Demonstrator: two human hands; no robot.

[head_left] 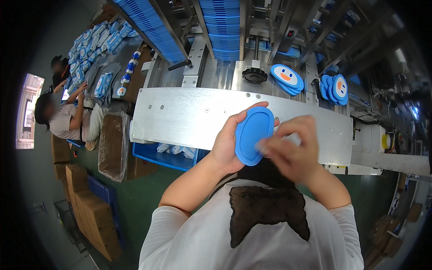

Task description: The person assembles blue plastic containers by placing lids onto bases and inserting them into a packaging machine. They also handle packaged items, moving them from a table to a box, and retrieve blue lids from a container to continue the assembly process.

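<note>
The left hand [227,146] clamps a blue oval lid [253,135] by its left edge, fingers curled over the top rim; the lid stands upright, long axis near vertical, plain face toward the camera; the right hand [292,150] is blurred, just right of the lid and touching its edge, fingers bunched, and I cannot tell if they pinch anything; below lies a steel plate [180,117] of a machine; 2 stacks of penguin-faced lids [286,78] rest beyond; a co-worker [67,119] sits far left.
</note>
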